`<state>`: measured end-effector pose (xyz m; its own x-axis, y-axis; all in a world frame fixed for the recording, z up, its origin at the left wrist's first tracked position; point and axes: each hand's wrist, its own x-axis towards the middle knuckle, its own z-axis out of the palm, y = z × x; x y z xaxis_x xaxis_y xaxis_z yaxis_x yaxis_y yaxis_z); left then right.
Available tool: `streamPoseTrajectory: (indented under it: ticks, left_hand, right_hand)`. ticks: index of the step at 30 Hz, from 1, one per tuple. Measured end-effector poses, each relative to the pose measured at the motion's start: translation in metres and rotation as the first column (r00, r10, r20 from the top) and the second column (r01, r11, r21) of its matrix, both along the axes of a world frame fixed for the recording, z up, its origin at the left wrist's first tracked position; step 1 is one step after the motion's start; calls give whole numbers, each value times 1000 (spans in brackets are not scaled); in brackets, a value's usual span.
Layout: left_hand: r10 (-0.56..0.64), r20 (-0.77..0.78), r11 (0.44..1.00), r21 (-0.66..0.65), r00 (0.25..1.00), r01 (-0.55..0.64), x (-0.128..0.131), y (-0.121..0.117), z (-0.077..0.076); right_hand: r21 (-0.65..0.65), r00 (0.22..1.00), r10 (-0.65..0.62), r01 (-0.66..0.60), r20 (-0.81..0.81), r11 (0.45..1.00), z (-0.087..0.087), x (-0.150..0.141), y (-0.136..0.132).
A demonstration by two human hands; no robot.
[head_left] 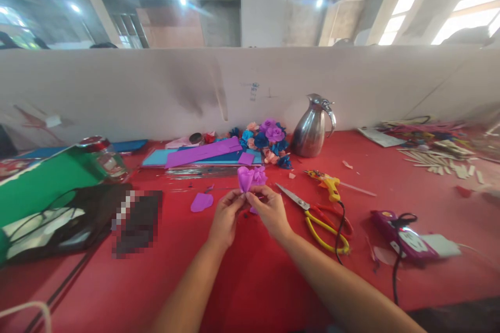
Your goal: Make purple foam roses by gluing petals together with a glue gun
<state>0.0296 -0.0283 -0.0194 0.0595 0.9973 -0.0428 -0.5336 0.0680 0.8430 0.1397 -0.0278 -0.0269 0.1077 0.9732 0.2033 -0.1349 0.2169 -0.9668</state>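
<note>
Over the middle of the red table, my left hand [227, 213] and my right hand [271, 210] meet at the base of a purple paper petal [245, 179]. Both pinch its gathered lower end between thumb and fingertips, and its cupped top stands upright above them. Just behind it is a purple paper flower [259, 175], partly covered by the petal and my right hand. A flat purple paper piece [202, 202] lies left of my left hand. To the right of my right hand are scissors [312, 214] with red and yellow handles and a yellow glue gun [328, 184].
Colourful paper flowers [269, 138] are heaped at the back beside a metal jug [312, 127]. Purple paper strips [205, 152] lie on blue sheets. A purple power strip [406, 237] with cables sits at right, wooden sticks [437, 158] behind it. A glass jar [105, 158] stands left.
</note>
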Motion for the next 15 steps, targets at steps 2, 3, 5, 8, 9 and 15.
streamPoseTrajectory:
  ticks: [2, 3, 5, 8, 9, 15]
  left_hand:
    - [18, -34, 1000, 4, 999, -18, 0, 0, 0]
    - [25, -53, 1000, 10, 998, -24, 0, 0, 0]
    - [31, -86, 999, 29, 996, -29, 0, 0, -1]
    - [50, -135, 997, 57, 990, -42, 0, 0, -2]
    - [66, -166, 996, 69, 984, -55, 0, 0, -2]
    - [172, -335, 979, 164, 927, -122, -3, 2, -2]
  right_hand:
    - [-18, 1000, 0, 0, -2, 1000, -2, 0, 1]
    - [-23, 1000, -3, 3, -2, 1000, -2, -1, 1]
    - [-32, 1000, 0, 0, -15, 999, -2, -1, 1]
    - [-40, 1000, 7, -8, -27, 999, -1, -1, 0]
    - [-37, 1000, 2, -2, -16, 999, -1, -1, 0]
    - [2, 999, -26, 26, 28, 1000, -3, 1, 3]
